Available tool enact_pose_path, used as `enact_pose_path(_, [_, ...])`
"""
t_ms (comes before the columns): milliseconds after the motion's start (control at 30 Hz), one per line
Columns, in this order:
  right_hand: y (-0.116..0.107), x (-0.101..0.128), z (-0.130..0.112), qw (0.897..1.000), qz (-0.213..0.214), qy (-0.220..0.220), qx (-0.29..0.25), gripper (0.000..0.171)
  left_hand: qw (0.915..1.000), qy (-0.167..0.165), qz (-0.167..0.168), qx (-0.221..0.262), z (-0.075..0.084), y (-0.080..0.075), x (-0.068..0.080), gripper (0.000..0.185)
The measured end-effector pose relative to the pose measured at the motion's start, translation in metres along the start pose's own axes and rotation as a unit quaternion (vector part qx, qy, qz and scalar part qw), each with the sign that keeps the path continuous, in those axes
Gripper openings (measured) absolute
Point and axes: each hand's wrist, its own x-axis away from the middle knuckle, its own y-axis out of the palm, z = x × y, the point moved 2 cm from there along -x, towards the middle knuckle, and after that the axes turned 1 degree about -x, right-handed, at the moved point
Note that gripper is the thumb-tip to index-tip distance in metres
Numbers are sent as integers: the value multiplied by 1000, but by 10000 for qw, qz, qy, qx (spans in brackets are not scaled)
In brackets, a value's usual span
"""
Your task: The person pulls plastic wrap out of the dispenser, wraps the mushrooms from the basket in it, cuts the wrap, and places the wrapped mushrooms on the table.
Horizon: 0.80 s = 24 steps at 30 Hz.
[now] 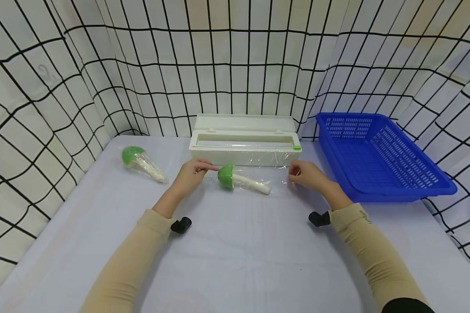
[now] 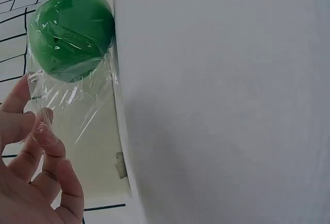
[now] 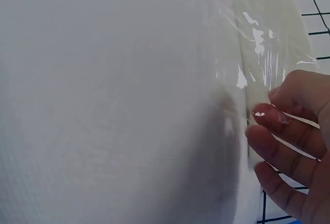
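A toy mushroom point(image 1: 240, 179) with a green cap point(image 2: 72, 33) and white stem lies on a sheet of cling film point(image 1: 266, 171) pulled out of the white dispenser box point(image 1: 244, 141). My left hand point(image 1: 206, 168) pinches the film's left edge beside the cap, and the film point(image 2: 77, 100) drapes over the cap from my fingertips point(image 2: 44, 123). My right hand point(image 1: 294, 172) pinches the film's right edge just past the stem's end. The film point(image 3: 258, 54) shows stretched from its fingertips point(image 3: 273, 116).
A second green-capped mushroom point(image 1: 141, 161), wrapped in film, lies at the far left of the table point(image 1: 235, 261). A blue plastic basket point(image 1: 380, 156) stands at the right. Checked curtains close in the back and sides.
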Motion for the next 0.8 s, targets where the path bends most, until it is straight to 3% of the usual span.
enact_pose_path(267, [2, 1, -1, 9995, 72, 82, 309, 6, 9989, 95, -179, -415, 3, 6, -1, 25])
enact_pose_path(500, [-3, 4, 3, 9991, 267, 201, -274, 22, 9956, -348, -329, -811, 8, 9, -2, 40])
enact_pose_path(633, [-3, 8, -15, 9981, 366, -332, -364, 23, 9934, -409, -311, -1025, 12, 9, -1, 40])
enact_pose_path(800, [18, 8, -53, 9926, -381, -1150, 96, 38, 9920, -345, -156, -1202, 18, 9, 1, 36])
